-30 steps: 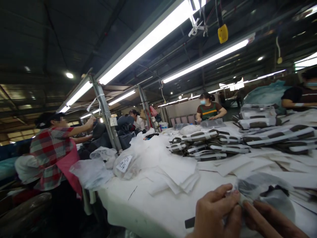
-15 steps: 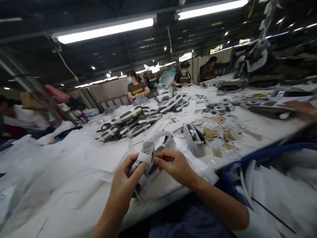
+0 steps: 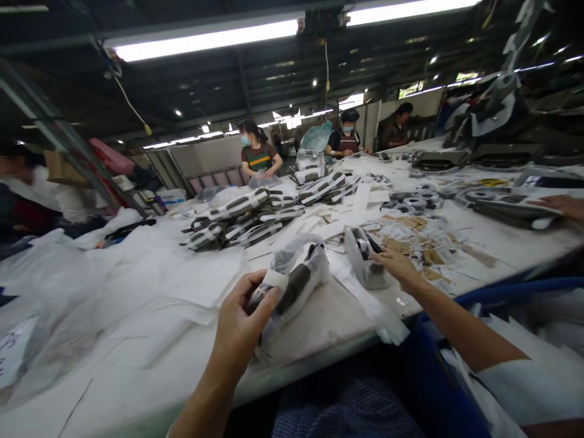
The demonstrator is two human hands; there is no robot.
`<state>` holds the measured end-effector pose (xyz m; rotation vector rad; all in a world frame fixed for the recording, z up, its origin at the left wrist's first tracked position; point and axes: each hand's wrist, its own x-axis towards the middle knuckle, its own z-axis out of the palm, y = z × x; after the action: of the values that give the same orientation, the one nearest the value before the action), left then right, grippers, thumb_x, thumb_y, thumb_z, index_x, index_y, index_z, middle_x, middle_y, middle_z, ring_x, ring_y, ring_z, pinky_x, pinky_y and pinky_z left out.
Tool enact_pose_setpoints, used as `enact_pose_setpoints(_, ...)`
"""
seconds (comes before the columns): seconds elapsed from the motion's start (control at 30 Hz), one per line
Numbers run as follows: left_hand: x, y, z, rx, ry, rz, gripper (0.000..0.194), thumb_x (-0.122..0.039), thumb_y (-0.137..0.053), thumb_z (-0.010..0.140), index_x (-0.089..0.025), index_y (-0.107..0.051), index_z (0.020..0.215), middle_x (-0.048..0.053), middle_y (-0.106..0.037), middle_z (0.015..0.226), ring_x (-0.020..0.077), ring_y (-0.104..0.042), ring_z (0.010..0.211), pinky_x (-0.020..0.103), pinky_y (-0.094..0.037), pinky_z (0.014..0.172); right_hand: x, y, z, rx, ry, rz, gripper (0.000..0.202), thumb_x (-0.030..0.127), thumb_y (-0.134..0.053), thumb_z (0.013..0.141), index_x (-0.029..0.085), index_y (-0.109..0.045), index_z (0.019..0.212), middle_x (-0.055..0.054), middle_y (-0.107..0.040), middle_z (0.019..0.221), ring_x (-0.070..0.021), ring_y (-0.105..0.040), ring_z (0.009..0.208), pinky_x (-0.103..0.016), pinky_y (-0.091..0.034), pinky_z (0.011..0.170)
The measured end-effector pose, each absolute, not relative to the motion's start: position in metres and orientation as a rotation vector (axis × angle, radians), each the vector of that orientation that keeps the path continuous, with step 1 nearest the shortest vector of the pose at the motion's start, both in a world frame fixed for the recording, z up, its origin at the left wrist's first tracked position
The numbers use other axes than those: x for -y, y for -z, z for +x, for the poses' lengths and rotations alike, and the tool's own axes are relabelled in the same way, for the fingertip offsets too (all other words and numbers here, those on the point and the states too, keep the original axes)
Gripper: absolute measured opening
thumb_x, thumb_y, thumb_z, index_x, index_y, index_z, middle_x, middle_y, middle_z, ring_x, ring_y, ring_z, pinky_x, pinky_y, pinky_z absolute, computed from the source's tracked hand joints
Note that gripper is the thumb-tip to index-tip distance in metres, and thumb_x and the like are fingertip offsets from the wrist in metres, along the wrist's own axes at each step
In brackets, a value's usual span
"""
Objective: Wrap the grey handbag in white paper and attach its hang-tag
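Observation:
My left hand [image 3: 249, 313] is closed on a dark strap [image 3: 295, 283] partly wrapped in thin clear plastic. A small white piece [image 3: 275, 280] lies at my thumb and fingertips, on the held end of the strap. The strap's plastic-covered loop stands up beyond the hand, over the table's near edge. My right hand [image 3: 398, 264] is at the front end of a grey tape dispenser [image 3: 371, 274], its fingertips drawn together against it. Whatever is between those fingertips is too small to make out.
Wrapped dark-and-white straps [image 3: 246, 219] are piled ahead. Brown tags [image 3: 431, 246] lie beyond the dispenser. Plastic sheets [image 3: 137, 292] cover the left side. A blue bin [image 3: 433, 371] stands at right. Another person's hand [image 3: 563, 205] rests far right; co-workers sit behind.
My right hand has left the wrapped strap and moved right to the tape dispenser. My left hand keeps its hold on the strap. The view has shifted slightly.

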<state>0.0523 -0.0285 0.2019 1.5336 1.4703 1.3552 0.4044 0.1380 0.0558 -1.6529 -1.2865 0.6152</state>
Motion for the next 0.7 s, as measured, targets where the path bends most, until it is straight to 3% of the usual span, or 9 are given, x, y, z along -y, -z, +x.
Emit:
enact_pose_setpoints(0.13,0.029,-0.201,0.051,-1.491,-1.350,1.513,0.045,-0.050,-0.068,0.077,-0.017,-0.065,0.108,0.005,-0.072,0.095,0.0235,-0.065,0.089,0.030,-0.049,0.074,-0.122,-0.064,0.400,1.224,-0.624,-1.579,0.036,0.050,-0.066,0.078,0.018,-0.080,0.082,-0.013,-0.057,0.141,-0.0341,-0.056,0.125,-0.047,-0.039,0.106)
enact_pose_setpoints(0.23,0.026,-0.197,0.047,-1.511,-1.349,1.507,0.046,-0.051,-0.071,0.076,-0.018,-0.066,0.108,0.005,-0.072,0.092,0.0237,-0.065,0.087,0.029,-0.049,0.071,-0.099,-0.073,0.394,1.155,-0.632,-1.475,0.036,0.052,-0.069,0.076,0.019,-0.079,0.088,-0.010,-0.067,0.127,-0.0300,-0.060,0.119,-0.044,-0.041,0.105)
enact_pose_setpoints(0.37,0.024,-0.193,0.046,-1.507,-1.365,1.512,0.045,-0.052,-0.071,0.075,-0.020,-0.067,0.106,0.004,-0.073,0.090,0.0230,-0.066,0.085,0.028,-0.049,0.067,-0.073,-0.062,0.383,0.931,-0.941,-1.344,0.045,0.054,-0.079,0.068,0.016,-0.078,0.091,-0.012,-0.077,0.093,-0.0245,-0.070,0.089,-0.038,-0.054,0.084)
enact_pose_setpoints(0.53,0.024,-0.192,0.048,-1.493,-1.413,1.513,0.048,-0.052,-0.070,0.074,-0.017,-0.068,0.107,0.005,-0.073,0.089,0.0230,-0.066,0.081,0.029,-0.050,0.066,-0.062,-0.028,0.384,0.817,-1.030,-1.383,0.044,0.053,-0.087,0.052,0.014,-0.073,0.066,-0.013,-0.073,0.067,-0.0208,-0.067,0.059,-0.035,-0.056,0.059)
enact_pose_setpoints(0.7,0.022,-0.190,0.044,-1.478,-1.387,1.540,0.045,-0.051,-0.071,0.076,-0.019,-0.067,0.108,0.005,-0.072,0.096,0.0224,-0.065,0.087,0.030,-0.049,0.075,-0.051,-0.053,0.369,0.961,-0.976,-1.323,0.046,0.055,-0.085,0.058,0.015,-0.076,0.078,-0.007,-0.074,0.071,-0.0189,-0.068,0.067,-0.032,-0.057,0.069)
